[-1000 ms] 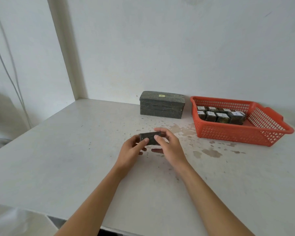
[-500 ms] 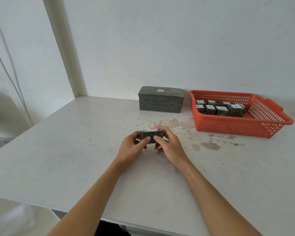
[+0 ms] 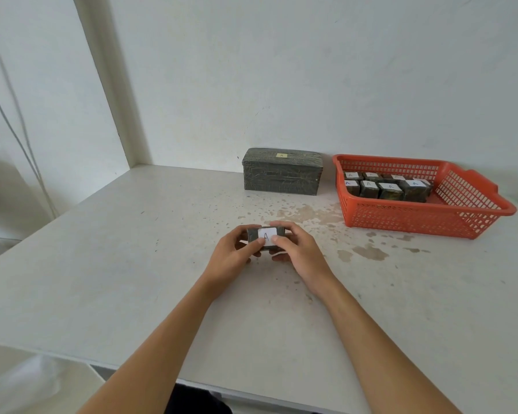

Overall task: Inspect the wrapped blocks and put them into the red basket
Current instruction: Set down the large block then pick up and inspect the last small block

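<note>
Wrapped block (image 3: 266, 236), label "A" up, gripped at both short ends by left hand (image 3: 232, 256) and right hand (image 3: 298, 254) fingers above the worktop (image 3: 132, 264); likely rigid, light, film possibly slick; red basket (image 3: 425, 218) at 2 o'clock.

- Soft, even daylight; bright, without glare.
- Faint shadows lie under the forearms on the stained white tabletop (image 3: 132, 264).
- Wide-angle bending curves the pale wall corner (image 3: 108, 85) at left.
- The lower left edge is blurred.
</note>
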